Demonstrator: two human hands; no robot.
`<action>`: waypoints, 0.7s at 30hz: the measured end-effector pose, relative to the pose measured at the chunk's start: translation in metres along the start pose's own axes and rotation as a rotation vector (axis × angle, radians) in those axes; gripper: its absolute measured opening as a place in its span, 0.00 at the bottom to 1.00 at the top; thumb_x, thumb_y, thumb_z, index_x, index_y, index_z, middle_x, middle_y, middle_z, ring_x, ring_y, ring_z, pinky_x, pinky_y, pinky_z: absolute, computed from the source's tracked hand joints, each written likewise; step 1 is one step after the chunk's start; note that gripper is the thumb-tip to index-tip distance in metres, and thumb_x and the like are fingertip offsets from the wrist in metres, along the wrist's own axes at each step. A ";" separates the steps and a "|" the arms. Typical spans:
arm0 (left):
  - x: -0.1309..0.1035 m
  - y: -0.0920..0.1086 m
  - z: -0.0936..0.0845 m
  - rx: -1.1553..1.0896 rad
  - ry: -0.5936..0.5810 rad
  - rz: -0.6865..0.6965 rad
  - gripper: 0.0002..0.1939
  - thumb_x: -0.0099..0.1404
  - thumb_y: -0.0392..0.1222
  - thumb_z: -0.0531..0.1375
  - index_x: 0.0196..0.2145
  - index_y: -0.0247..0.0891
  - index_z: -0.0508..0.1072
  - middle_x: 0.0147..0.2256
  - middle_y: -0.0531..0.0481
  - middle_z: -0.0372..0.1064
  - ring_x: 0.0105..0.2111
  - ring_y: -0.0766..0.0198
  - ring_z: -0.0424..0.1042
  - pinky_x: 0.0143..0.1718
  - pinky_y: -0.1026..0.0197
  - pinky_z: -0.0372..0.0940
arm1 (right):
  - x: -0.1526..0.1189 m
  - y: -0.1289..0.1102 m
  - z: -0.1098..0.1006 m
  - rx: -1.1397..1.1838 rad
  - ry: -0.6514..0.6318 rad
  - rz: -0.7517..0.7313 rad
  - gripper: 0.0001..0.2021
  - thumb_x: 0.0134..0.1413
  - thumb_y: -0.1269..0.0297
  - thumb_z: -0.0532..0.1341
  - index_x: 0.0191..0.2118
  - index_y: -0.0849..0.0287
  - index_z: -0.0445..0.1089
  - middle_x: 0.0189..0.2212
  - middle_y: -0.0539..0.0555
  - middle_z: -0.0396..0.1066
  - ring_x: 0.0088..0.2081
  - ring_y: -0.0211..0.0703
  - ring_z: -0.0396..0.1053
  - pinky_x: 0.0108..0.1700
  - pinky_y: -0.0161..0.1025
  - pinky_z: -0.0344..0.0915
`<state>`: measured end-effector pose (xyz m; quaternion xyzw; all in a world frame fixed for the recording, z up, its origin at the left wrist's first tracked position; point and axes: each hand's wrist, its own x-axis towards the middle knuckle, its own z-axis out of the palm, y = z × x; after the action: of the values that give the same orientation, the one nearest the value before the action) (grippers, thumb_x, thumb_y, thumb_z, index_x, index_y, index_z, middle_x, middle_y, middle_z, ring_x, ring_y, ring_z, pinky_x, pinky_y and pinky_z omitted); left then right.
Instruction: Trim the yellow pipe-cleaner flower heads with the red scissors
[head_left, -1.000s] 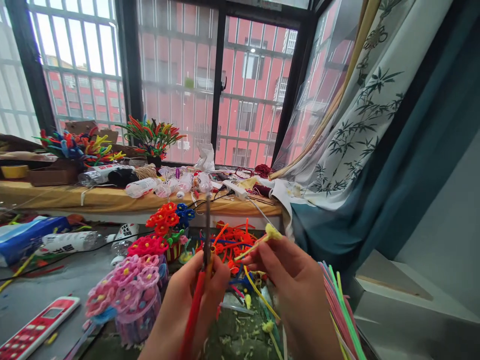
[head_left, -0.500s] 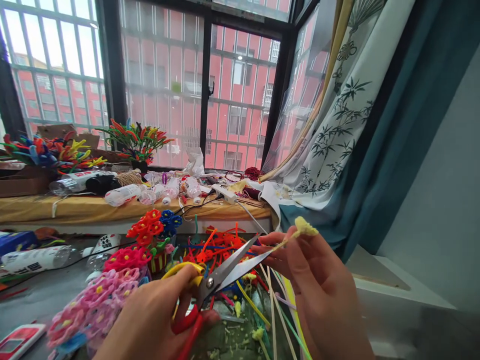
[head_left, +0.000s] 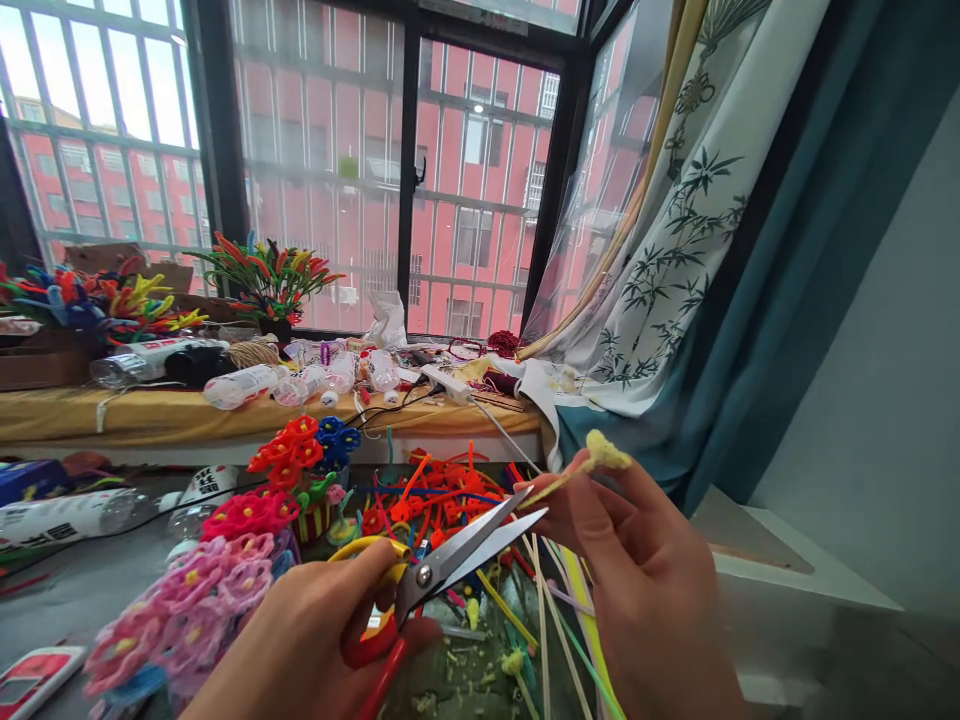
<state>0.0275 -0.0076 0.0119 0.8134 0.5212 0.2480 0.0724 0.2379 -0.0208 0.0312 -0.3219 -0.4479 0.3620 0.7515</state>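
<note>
Carefully, the left hand [head_left: 315, 625] curls around one pair of scissors [head_left: 469, 545], red-and-yellow handled, its two steel blades slightly apart, pointing to two o'clock. At three o'clock from their pivot, the right hand [head_left: 637, 570] pinches one thin yellow stem [head_left: 604, 452], with one fluffy knob at its upper end. I cannot tell whether a blade touches it. Beyond, at ten o'clock, stand one red flower bunch [head_left: 287, 450] and one blue flower bunch [head_left: 337, 440].

Home craft corner: curtain [head_left: 679, 270], window [head_left: 326, 180], fuzzy pink flowers [head_left: 191, 580]
</note>
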 end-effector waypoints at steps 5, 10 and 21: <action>-0.004 -0.006 0.003 0.026 0.063 0.066 0.17 0.61 0.50 0.60 0.22 0.44 0.57 0.17 0.64 0.50 0.17 0.69 0.55 0.19 0.69 0.49 | -0.007 -0.004 0.010 -0.035 0.109 0.017 0.10 0.54 0.54 0.69 0.38 0.53 0.74 0.29 0.51 0.80 0.27 0.43 0.78 0.29 0.36 0.76; -0.005 -0.008 0.002 0.112 0.106 0.161 0.13 0.64 0.49 0.59 0.24 0.45 0.63 0.17 0.64 0.58 0.16 0.70 0.60 0.18 0.70 0.53 | -0.008 -0.006 0.013 -0.053 0.136 -0.004 0.11 0.52 0.54 0.70 0.37 0.54 0.75 0.28 0.52 0.80 0.29 0.44 0.78 0.28 0.34 0.75; -0.004 -0.006 0.003 0.215 0.284 0.292 0.14 0.66 0.48 0.59 0.25 0.45 0.63 0.15 0.65 0.64 0.12 0.70 0.63 0.14 0.70 0.57 | -0.007 -0.004 0.012 -0.017 0.126 -0.012 0.10 0.51 0.55 0.70 0.36 0.52 0.76 0.27 0.51 0.80 0.28 0.43 0.79 0.29 0.34 0.76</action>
<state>0.0227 -0.0082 0.0063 0.8402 0.4262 0.3110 -0.1254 0.2261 -0.0266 0.0357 -0.3477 -0.4048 0.3328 0.7775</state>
